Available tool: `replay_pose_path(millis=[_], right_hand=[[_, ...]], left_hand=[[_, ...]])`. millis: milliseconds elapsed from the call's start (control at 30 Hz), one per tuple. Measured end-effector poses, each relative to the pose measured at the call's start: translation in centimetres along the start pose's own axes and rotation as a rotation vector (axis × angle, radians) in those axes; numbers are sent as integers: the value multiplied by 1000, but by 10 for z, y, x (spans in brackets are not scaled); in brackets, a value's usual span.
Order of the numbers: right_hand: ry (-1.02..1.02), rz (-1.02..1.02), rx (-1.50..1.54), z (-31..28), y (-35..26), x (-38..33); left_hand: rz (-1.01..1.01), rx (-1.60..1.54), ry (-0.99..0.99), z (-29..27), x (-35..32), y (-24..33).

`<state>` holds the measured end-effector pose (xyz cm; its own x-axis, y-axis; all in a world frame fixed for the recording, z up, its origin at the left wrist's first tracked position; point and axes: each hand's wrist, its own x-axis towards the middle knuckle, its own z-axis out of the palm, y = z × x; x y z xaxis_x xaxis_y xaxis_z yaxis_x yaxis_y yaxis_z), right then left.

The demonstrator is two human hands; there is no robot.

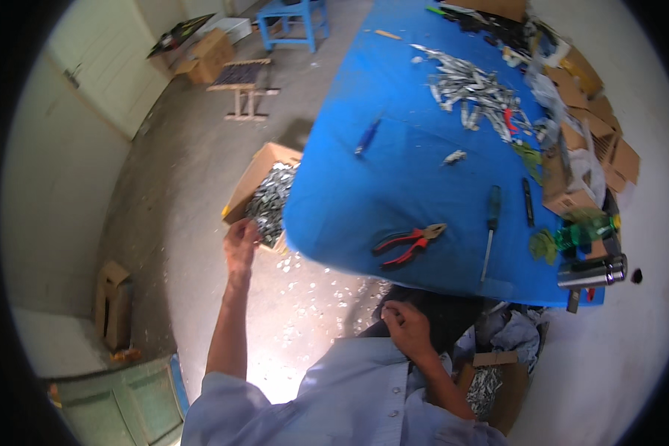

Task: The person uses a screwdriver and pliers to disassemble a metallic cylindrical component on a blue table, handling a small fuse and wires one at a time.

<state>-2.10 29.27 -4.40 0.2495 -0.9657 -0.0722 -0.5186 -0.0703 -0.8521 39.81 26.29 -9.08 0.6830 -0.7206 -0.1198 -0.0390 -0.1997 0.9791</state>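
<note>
My left hand (241, 242) is stretched out to the left, at the near corner of an open cardboard box (247, 181) on the floor. Many small grey metal pieces (271, 197) fill that box. The fingers are curled together; whatever they may hold is too small to make out. Close to my body, below the table's front edge, my right hand (409, 331) is closed, thumb against fingers, and its contents cannot be told. On the blue-covered table (334, 201) lie red-handled pliers (412, 244), a screwdriver (490, 227) and a blue-handled tool (367, 137).
A heap of silvery metal strips (468, 85) covers the table's far part. Cardboard boxes (572, 178), a green bottle (583, 232) and a steel flask (593, 272) line the right edge. Another box of metal pieces (485, 390) stands lower right. A wooden stool (244, 85) is farther left.
</note>
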Motion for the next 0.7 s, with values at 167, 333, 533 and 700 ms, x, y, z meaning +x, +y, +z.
replay_pose_path(millis=[167,333,533,700], right_hand=[[36,-84,-10,1,11,4],[-4,-100,-63,-1,9,6],[27,-108,-53,-1,7,9],[5,-95,-18,-3,5,14]], left_hand=[[199,164,22,35,11,62],[461,245,-14,96,15,113],[467,221,-259,180,-12,141],[568,246,-477,240,-34,153]])
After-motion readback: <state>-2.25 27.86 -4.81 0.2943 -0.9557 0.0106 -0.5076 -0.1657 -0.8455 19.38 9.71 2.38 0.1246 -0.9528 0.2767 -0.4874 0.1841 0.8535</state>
